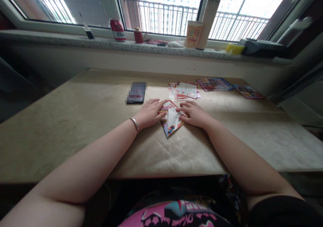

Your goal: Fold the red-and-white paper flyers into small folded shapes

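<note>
Left hand (150,114) and right hand (194,114), apart, are touching opposite sides of folded paper (172,118), its long axis running near to far.

The paper (172,119) lies flat on the surface (75,126), folded into a kite-like shape, a sharp corner towards the near edge. A plain white area fills its middle; colourful print, with red, orange and blue, borders it.

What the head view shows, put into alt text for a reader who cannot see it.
The left hand and right hand rest on a folded paper on a table. A phone and sheets lie farther back; a can and a cup stand on the windowsill behind.
</note>
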Motion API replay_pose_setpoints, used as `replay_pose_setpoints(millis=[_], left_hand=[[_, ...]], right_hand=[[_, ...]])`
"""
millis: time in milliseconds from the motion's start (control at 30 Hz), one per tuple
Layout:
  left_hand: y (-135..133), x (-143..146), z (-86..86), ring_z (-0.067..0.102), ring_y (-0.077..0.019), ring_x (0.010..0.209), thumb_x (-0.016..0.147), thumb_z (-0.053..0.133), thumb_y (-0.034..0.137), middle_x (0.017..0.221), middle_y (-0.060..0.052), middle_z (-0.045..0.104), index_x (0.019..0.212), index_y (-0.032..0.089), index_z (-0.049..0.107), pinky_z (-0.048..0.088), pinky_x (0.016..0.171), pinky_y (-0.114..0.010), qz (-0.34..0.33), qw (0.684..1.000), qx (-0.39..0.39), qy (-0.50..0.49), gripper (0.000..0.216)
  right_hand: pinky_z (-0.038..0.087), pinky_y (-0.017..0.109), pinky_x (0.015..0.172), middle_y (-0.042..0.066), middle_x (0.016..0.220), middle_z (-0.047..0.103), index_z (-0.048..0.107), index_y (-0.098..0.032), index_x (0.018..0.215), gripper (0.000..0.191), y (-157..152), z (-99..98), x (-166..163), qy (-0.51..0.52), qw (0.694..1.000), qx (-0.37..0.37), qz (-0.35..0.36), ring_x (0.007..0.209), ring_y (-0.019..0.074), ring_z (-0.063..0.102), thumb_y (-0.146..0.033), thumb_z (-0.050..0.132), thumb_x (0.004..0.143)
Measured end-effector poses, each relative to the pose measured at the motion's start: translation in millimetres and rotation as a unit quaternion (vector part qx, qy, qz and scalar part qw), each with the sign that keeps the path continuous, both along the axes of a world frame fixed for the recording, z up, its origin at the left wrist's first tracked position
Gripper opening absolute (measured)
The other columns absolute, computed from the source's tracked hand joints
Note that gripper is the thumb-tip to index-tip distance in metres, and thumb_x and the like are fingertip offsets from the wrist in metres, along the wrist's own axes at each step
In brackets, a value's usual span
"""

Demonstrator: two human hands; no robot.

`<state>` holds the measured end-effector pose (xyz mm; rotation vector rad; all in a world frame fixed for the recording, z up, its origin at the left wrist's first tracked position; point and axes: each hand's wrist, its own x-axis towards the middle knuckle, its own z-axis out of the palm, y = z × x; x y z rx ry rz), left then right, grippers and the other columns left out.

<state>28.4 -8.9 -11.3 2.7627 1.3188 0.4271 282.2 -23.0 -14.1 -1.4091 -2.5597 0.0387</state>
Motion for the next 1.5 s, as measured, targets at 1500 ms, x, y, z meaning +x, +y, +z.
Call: replay_pose_setpoints(millis=[1500], left_hand=[[-8.5, 2.2, -3.7, 0.022, -0.0298, 0.144, 0.097, 0.033, 0.043, 0.155, -0.010, 0.028, 0.148, 0.017, 0.031, 0.020, 0.116, -0.049, 0.007, 0.991, -0.071, 0.109, 0.057]], right_hand=[[0.018, 0.052, 0.117, 0.008, 0.159, 0.019, 0.024, -0.025, 0.152, 0.076, 0.8, -10.5, 4.5, -0.082, 0.982, -0.115, -0.129, 0.146, 0.0363, 0.009, -0.065, 0.038, 0.088]])
